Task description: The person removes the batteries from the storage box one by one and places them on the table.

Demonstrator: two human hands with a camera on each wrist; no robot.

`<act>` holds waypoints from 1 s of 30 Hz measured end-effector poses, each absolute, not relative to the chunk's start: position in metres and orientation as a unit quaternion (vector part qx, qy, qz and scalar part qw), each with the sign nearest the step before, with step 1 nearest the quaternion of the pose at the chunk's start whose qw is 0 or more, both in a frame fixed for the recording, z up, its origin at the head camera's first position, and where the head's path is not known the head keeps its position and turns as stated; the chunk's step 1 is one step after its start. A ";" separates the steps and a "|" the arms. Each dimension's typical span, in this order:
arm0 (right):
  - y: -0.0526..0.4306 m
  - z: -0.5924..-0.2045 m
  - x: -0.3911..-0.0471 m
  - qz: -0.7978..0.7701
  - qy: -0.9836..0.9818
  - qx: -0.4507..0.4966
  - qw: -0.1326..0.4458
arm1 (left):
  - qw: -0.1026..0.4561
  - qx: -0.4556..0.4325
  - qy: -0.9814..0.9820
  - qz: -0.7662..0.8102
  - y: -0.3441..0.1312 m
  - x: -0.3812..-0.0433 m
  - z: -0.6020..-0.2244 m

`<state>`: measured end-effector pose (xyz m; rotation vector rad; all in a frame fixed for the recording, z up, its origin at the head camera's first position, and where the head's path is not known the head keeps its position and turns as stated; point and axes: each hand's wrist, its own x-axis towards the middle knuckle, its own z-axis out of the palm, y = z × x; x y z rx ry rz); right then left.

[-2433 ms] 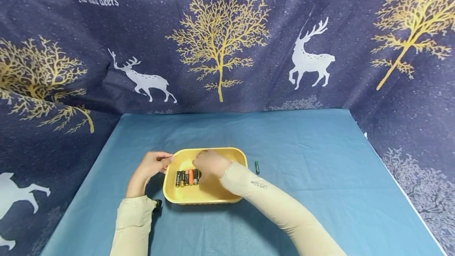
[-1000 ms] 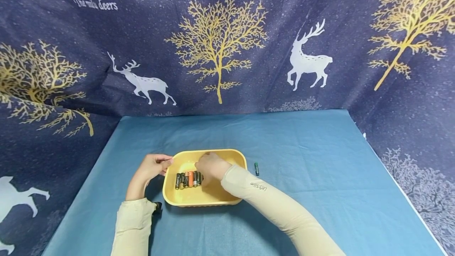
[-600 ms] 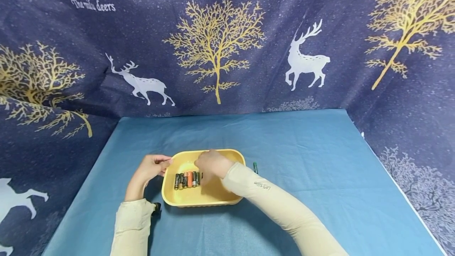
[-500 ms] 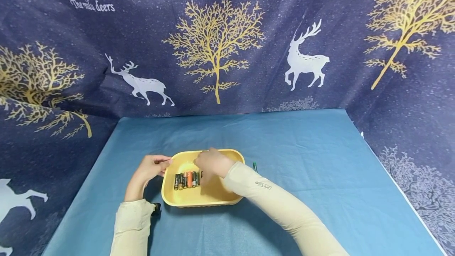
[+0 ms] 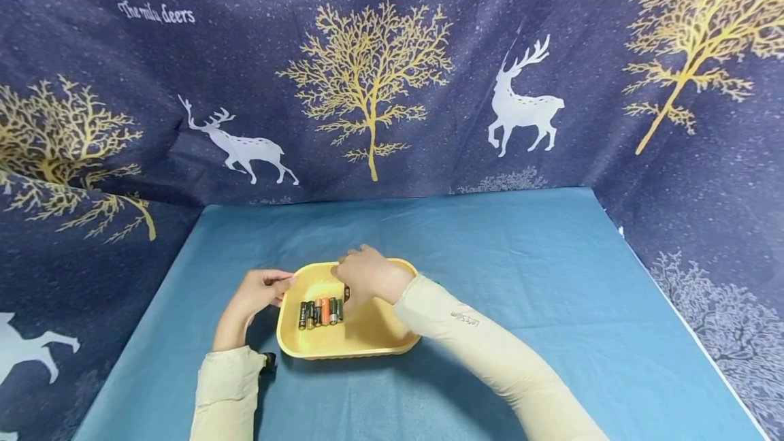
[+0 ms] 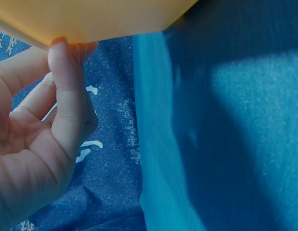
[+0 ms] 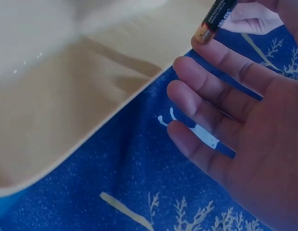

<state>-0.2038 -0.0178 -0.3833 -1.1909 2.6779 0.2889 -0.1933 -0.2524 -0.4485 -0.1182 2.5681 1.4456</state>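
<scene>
A yellow plastic basket point(image 5: 380, 334) stands on the cloth, with a row of several batteries point(image 5: 322, 312) lying side by side in its left half, one of them orange. My left hand point(image 5: 252, 297) pinches the basket's left rim between thumb and fingers; the left wrist view shows the thumb against the yellow wall point(image 6: 105, 19). Over the back of the basket, my right hand point(image 5: 369, 273) holds a black battery point(image 5: 347, 292). In the right wrist view, this battery point(image 7: 215, 20) with a copper-coloured end is pinched at the index fingertip, the other fingers extended.
Blue cloth point(image 5: 551, 346) covers the table around the basket. A small green battery point(image 5: 437, 282) lies right of the basket, almost wholly behind the right sleeve point(image 5: 490, 352). Dark curtains point(image 5: 429, 87) with deer and trees hang at the back and sides.
My right hand has risen from the basket floor toward its back rim, and a black battery now shows in its fingers. The right sleeve now covers most of the green battery. The left hand keeps its hold.
</scene>
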 end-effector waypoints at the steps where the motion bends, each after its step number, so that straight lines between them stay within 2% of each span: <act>1: -0.016 -0.383 -0.204 0.097 0.905 -0.404 0.095 | 0.096 -0.041 0.866 0.489 -0.253 -0.193 -0.449; 9: 0.004 -0.376 -0.205 0.072 0.903 -0.420 0.051 | 0.093 -0.039 0.863 0.496 -0.252 -0.191 -0.448; 30: 0.061 -0.354 -0.206 0.020 0.916 -0.399 0.042 | 0.091 -0.030 0.863 0.496 -0.253 -0.191 -0.448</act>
